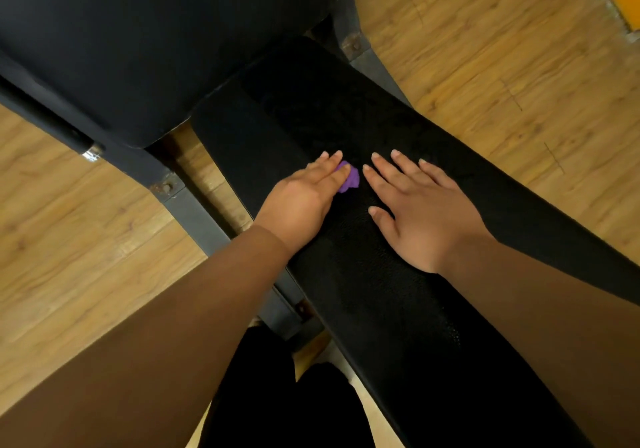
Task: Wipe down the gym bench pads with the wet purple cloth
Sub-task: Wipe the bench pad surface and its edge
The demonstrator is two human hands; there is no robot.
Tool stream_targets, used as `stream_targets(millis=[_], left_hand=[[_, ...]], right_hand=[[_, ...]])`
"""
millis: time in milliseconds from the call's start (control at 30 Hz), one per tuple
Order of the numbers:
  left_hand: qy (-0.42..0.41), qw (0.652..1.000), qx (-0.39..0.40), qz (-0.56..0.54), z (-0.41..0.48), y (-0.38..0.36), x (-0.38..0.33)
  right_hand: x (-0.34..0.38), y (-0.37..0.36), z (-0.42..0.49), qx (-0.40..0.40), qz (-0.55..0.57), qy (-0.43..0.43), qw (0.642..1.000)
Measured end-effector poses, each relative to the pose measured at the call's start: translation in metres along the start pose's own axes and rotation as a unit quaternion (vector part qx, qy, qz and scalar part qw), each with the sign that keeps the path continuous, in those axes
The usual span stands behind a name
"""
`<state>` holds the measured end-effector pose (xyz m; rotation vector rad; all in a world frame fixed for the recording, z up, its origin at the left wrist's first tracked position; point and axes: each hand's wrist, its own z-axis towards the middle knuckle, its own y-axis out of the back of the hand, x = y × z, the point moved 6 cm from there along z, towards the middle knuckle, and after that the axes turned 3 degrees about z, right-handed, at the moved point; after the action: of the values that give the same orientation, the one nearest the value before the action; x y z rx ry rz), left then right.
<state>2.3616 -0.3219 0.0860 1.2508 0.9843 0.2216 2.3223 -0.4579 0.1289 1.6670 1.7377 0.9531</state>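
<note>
The left hand [304, 198] lies flat, pressing the cloth [349, 178] onto the pad [398, 295] to wipe; the right hand [420, 212], spread and empty, braces beside it.

surface: bench pad [398, 309] | on it: purple cloth [350, 178], right grip [422, 215] flat
</note>
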Motion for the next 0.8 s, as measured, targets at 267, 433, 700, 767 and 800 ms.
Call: stream_targets(millis=[267, 433, 700, 767, 800], left_hand=[[-0.061, 0.998, 0.026, -0.011, -0.020, 0.006, -0.003], [-0.061, 0.998, 0.033, 0.006, 0.008, 0.003, 0.003], [-0.031, 0.999, 0.034, -0.010, -0.037, 0.001, -0.004], [-0.031, 0.999, 0.026, -0.008, -0.026, 0.002, -0.002], [-0.026, 0.999, 0.020, -0.009, -0.018, 0.004, -0.002]], right_hand=[[0.002, 0.001, 0.000, -0.002, -0.009, -0.004, 1.000], [0.002, 0.003, -0.001, -0.002, -0.010, -0.010, 1.000], [0.000, 0.002, 0.000, 0.010, -0.003, -0.007, 1.000], [0.001, 0.002, 0.000, 0.008, -0.005, -0.001, 1.000], [0.001, 0.001, 0.000, 0.007, -0.008, 0.002, 1.000]])
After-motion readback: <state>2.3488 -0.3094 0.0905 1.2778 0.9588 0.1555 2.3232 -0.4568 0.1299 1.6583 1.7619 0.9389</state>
